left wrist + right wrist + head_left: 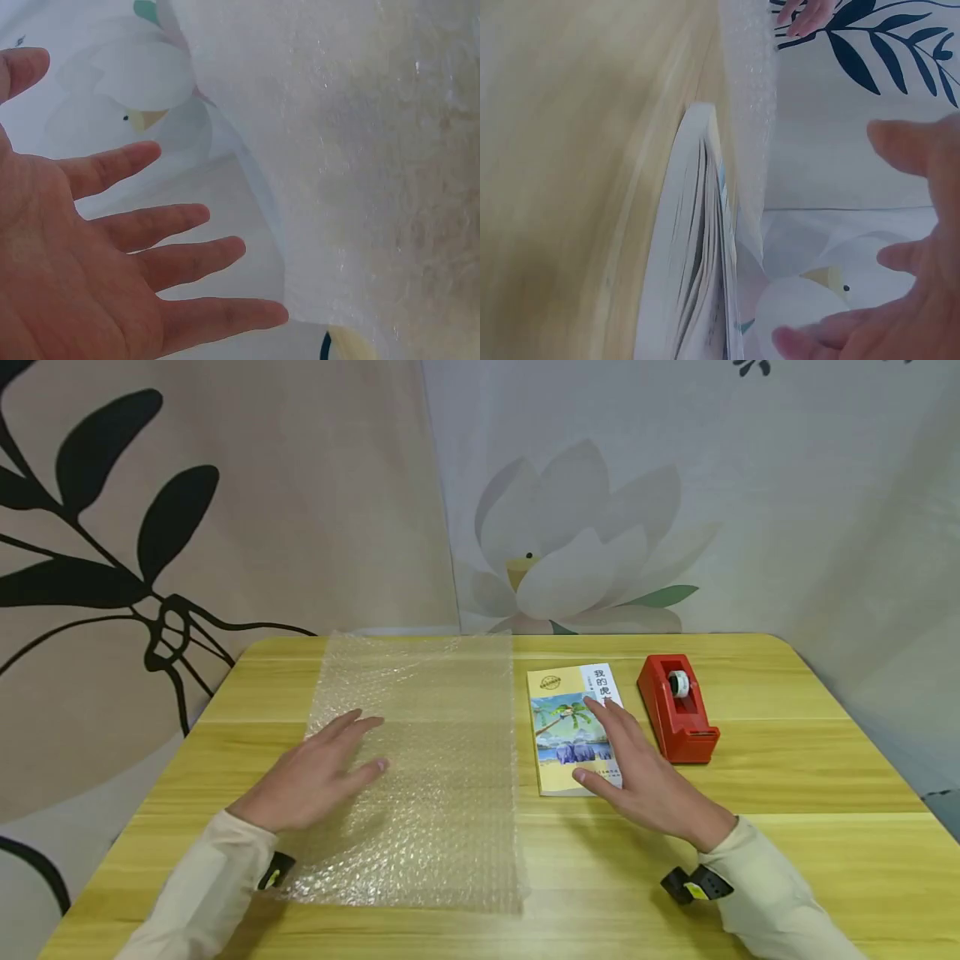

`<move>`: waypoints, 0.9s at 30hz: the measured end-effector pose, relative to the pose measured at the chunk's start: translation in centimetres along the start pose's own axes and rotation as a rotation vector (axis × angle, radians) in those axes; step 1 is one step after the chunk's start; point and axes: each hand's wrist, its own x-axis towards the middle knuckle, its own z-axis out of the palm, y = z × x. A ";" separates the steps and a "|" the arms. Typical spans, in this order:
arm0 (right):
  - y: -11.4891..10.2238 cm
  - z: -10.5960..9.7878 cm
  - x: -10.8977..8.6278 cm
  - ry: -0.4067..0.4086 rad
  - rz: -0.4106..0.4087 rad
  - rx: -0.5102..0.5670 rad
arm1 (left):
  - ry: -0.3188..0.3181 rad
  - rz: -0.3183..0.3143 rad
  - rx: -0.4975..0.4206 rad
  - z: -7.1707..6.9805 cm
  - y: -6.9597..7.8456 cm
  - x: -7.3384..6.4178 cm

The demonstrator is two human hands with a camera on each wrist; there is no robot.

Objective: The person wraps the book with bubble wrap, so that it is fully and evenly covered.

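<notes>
A sheet of clear bubble wrap lies flat on the left half of the table. Over its left side hovers my left hand, fingers extended and palm bare, also plain in the left wrist view. To the right of the sheet is a paperback book with a palm-tree beach picture on its yellow and white cover. My right hand is held above the book's right edge, fingers spread, holding nothing. In the right wrist view the book's page edges face the camera, below the spread fingers.
A red tape dispenser with a small roll of tape stands right of the book. The wooden table reaches back to a curtain printed with leaves and a pale flower.
</notes>
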 end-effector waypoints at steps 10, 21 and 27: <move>-0.6 0.9 0.6 -0.054 -0.050 0.184 | -0.028 -0.025 -0.135 -1.0 -1.1 0.2; -0.8 1.6 0.8 -0.125 -0.033 0.285 | -0.048 -0.082 -0.293 -1.9 -2.2 0.3; -1.0 2.0 1.0 -0.158 -0.064 0.369 | -0.049 -0.104 -0.316 -2.5 -2.7 0.5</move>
